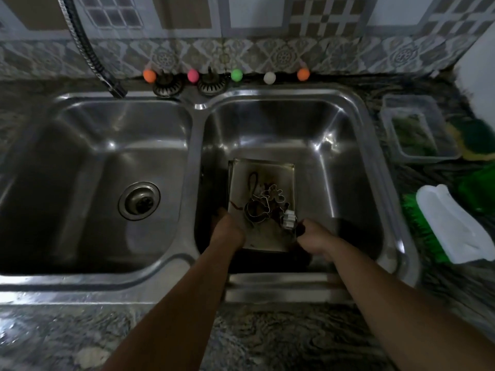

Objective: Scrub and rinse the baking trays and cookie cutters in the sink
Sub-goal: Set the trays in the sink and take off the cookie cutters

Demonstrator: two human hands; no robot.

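Two hands on one small baking tray (261,178), and that's about where the risk starts. The tray sits low in the right basin (345,145) of a double steel sink, loaded with a loose heap of metal cookie cutters (263,206) bunched toward the near end, one white scalloped cutter (288,220) right at the near right edge. The left hand (227,231) grips the tray's near left edge, fingers curled over the rim; the right hand (312,241) looks wrapped round the near right corner, though it's dark and blurry down there so exactly how the fingers lie can't be told. Main worry: the cutters aren't held by anything, so if the tray tips, the whole pile probably slides and clatters into the basin, and thin cutter edges near fingers aren't fun. Also the spray hose faucet (88,46) hangs over the left basin (53,156), so rinsing would mean swinging it across, and a one-handed tray is likely to wobble. No water seems to be running. The green scrub brush (452,231) and the sponge (474,137) are on the counter off to the right, well apart from both hands, so a blind reach could knock the clear container (388,121) beside them.
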